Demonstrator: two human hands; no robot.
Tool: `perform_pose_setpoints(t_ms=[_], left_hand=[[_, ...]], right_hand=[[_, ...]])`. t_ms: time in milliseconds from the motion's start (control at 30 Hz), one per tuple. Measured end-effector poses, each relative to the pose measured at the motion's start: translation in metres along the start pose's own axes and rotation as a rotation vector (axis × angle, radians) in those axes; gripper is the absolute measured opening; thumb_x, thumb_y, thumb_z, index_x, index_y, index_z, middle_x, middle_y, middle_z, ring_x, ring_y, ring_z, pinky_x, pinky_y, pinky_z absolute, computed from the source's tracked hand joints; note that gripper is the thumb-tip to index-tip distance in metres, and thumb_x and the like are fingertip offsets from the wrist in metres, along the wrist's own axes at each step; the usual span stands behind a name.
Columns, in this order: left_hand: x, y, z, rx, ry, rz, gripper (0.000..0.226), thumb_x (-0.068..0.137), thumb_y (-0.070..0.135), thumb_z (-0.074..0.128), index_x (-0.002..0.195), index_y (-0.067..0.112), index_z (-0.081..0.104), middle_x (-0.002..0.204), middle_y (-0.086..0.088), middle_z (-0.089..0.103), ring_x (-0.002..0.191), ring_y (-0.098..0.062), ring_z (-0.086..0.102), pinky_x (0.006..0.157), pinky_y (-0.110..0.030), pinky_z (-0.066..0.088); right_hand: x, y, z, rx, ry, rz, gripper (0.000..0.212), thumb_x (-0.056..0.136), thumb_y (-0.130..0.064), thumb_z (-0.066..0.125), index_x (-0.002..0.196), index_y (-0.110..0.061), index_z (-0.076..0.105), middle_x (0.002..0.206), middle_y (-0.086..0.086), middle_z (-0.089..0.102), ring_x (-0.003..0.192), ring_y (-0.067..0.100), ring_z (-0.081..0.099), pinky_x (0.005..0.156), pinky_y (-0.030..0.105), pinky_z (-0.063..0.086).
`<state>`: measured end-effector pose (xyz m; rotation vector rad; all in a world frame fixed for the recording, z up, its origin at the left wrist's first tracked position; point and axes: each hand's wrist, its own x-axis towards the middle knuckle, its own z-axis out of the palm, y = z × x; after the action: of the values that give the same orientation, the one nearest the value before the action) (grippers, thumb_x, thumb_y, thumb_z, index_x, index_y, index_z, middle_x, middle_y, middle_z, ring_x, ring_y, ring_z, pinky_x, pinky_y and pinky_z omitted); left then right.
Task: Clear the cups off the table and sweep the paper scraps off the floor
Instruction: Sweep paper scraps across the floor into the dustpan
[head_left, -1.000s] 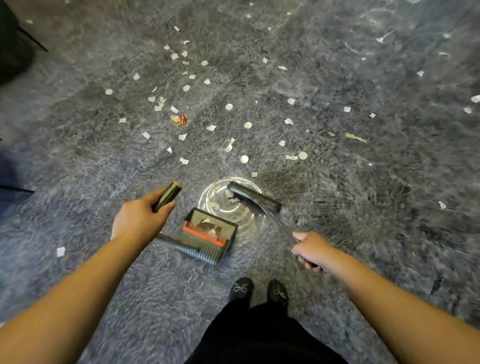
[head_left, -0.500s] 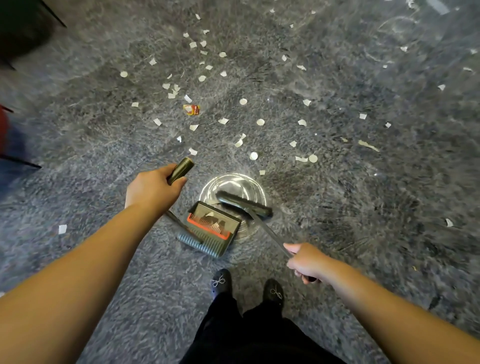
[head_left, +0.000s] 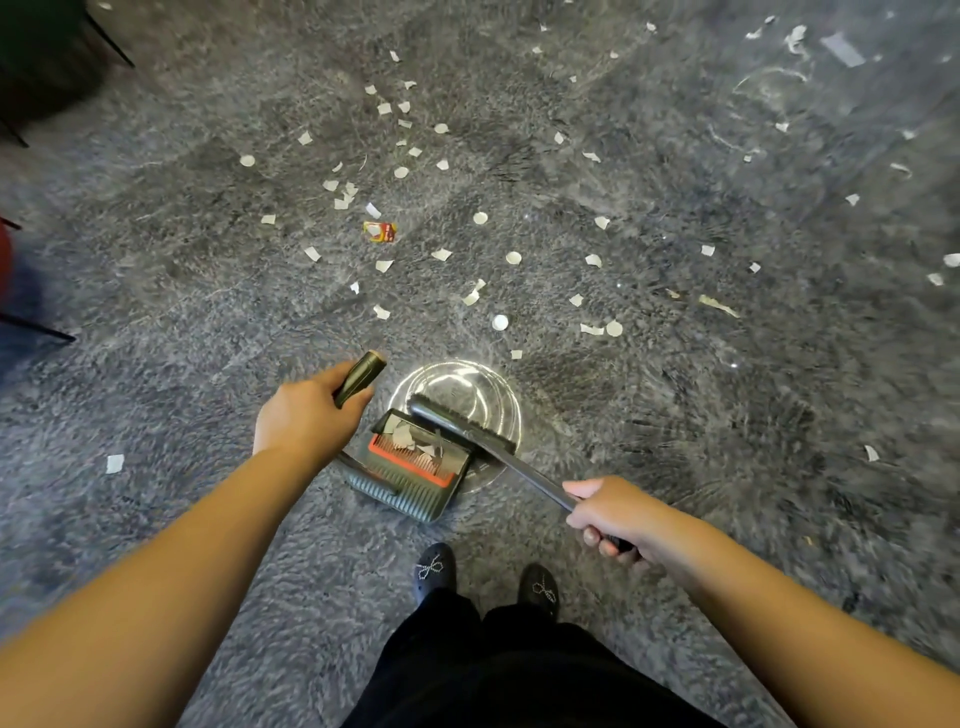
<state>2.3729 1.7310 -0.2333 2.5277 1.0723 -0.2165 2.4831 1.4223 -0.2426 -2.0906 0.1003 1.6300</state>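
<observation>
My left hand (head_left: 306, 415) grips the dark upright handle (head_left: 359, 378) of a grey dustpan (head_left: 415, 470) with an orange comb strip, standing on the grey carpet just ahead of my feet. Several paper scraps lie inside the pan. My right hand (head_left: 610, 514) holds the long handle of a black broom; its head (head_left: 462, 423) sits at the pan's mouth, over a round shiny metal floor plate (head_left: 467, 387). Several white paper scraps (head_left: 500, 322) are strewn over the carpet beyond. No cups or table are in view.
A small red and yellow wrapper (head_left: 380, 231) lies among the scraps. Dark chair legs (head_left: 36, 330) stand at the left edge and a dark shape fills the top left corner. More scraps (head_left: 795, 39) lie at the far right. My black shoes (head_left: 435, 569) are below the pan.
The broom head has pulled in against the dustpan mouth, and scraps now lie in the pan. The view has shifted forward a little; both hands keep their grips.
</observation>
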Motion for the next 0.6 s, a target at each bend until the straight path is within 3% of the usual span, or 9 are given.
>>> perform_pose_setpoints(t_ms=[200,600], left_hand=[[-0.011,-0.013,0.005,-0.014,-0.006,-0.015,0.042,0.092,0.052,0.051,0.132,0.04,0.05,0.081,-0.002,0.064,0.075,-0.027,0.061,0.06,-0.031,0.049],[-0.008,-0.006,0.001,-0.041,0.013,-0.017,0.041,0.092,0.051,0.052,0.131,0.037,0.053,0.079,-0.002,0.061,0.076,-0.028,0.06,0.063,-0.032,0.049]], right_hand=[[0.027,-0.012,0.004,-0.024,0.048,0.014,0.065,0.094,-0.007,0.044,0.152,-0.026,0.023,0.06,0.003,0.05,0.04,0.012,0.038,0.041,0.021,0.021],[0.007,-0.008,0.021,-0.042,-0.068,0.058,0.067,0.09,-0.008,0.045,0.151,-0.029,0.025,0.062,0.001,0.05,0.041,0.01,0.038,0.041,0.018,0.021]])
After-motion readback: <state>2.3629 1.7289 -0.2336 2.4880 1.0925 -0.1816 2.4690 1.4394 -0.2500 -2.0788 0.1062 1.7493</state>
